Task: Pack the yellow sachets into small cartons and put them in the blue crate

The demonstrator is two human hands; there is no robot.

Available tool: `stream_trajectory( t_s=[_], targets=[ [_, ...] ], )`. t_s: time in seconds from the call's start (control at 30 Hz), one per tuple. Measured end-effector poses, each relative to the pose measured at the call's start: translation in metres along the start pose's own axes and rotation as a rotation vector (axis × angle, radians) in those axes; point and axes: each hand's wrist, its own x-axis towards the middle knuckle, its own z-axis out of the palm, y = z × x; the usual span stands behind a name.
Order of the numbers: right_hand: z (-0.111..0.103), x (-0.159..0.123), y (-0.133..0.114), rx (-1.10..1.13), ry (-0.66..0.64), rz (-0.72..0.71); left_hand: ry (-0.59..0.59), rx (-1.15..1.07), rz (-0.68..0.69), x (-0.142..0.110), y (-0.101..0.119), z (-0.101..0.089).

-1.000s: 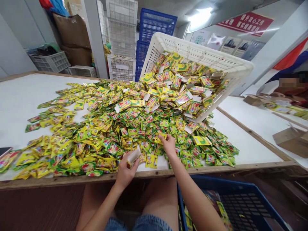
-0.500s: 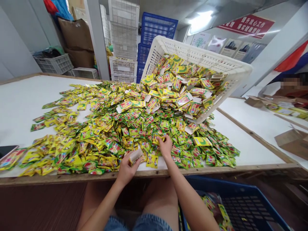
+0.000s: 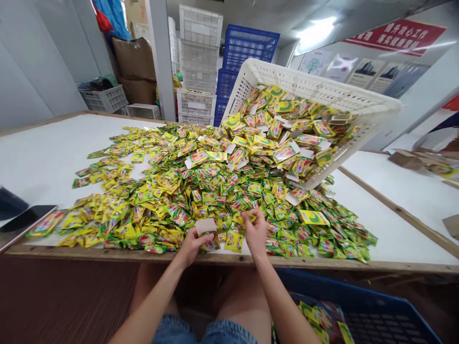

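My left hand (image 3: pixel 191 244) grips a small open carton (image 3: pixel 207 228) near the table's front edge, its pale inside and flap turned up toward me. To its right, my right hand (image 3: pixel 256 231) pinches a small yellow candy packet (image 3: pixel 244 218) between thumb and fingers. Around both hands spreads a heap of green and yellow packets (image 3: pixel 168 191). One yellow packet (image 3: pixel 234 241) lies flat on the white tabletop between my hands. Behind the heap, a tilted white plastic basket (image 3: pixel 322 88) spills small printed cartons (image 3: pixel 274 129) onto the packets.
A phone (image 3: pixel 28 219) lies at the left beside a dark object (image 3: pixel 10 203). A blue crate (image 3: pixel 380 306) with packets sits below the table's wooden edge at right. Stacked white crates (image 3: pixel 200 52) and blue crates (image 3: pixel 247 48) stand behind. Another person's arm shows at far right.
The camera view has turned left. My left hand has tipped the carton so that its flap faces up more. My right hand has lifted a packet from the heap.
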Motion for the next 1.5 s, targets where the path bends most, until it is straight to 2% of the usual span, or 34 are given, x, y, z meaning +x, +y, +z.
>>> stream_trajectory(
  t_s=[0.07, 0.17, 0.23, 0.4, 0.47, 0.63, 0.7, 0.77, 0.83, 0.93, 1.03, 1.1, 1.2, 1.33, 1.5],
  targets=[
    [-0.003, 0.0, 0.003, -0.121, 0.035, 0.017, -0.008, 0.004, -0.021, 0.001, -0.001, 0.001],
    [0.005, -0.006, 0.008, -0.218, -0.156, -0.029, -0.008, 0.047, -0.049, 0.002, -0.001, 0.002],
    [0.013, -0.01, 0.009, -0.181, -0.252, -0.065, 0.008, 0.094, -0.036, 0.003, -0.001, 0.003],
    [0.021, -0.018, 0.007, -0.07, -0.366, -0.042, 0.031, 0.16, -0.005, 0.002, -0.001, 0.003],
    [0.019, -0.018, 0.01, -0.024, -0.353, -0.006, 0.019, 0.148, -0.012, 0.002, -0.002, 0.003],
    [0.01, -0.011, 0.012, 0.012, -0.229, 0.044, 0.032, 0.171, -0.013, 0.007, -0.003, 0.004],
    [0.004, -0.006, 0.004, 0.008, -0.188, 0.016, -0.001, 0.204, 0.011, 0.011, -0.005, 0.007],
    [-0.002, 0.0, -0.011, -0.013, -0.208, -0.045, -0.074, 0.236, 0.022, 0.015, -0.007, 0.012],
    [-0.006, 0.006, -0.029, -0.098, -0.307, -0.15, -0.128, 0.247, 0.026, 0.019, -0.009, 0.017],
    [-0.008, 0.013, -0.051, -0.345, -0.523, -0.329, -0.149, 0.247, 0.055, 0.022, -0.012, 0.022],
    [-0.003, 0.017, -0.062, -0.608, -0.691, -0.448, -0.154, 0.266, 0.082, 0.023, -0.012, 0.023],
    [0.004, 0.018, -0.065, -0.78, -0.755, -0.498, -0.157, 0.276, 0.098, 0.023, -0.011, 0.022],
    [0.015, 0.017, -0.069, -0.982, -0.817, -0.514, -0.139, 0.277, 0.131, 0.023, -0.01, 0.022],
    [0.022, 0.019, -0.075, -1.1, -0.831, -0.436, -0.151, 0.22, 0.127, 0.022, -0.011, 0.022],
    [0.023, 0.019, -0.072, -0.937, -0.868, -0.41, -0.129, 0.243, 0.134, 0.021, -0.015, 0.02]
  ],
)
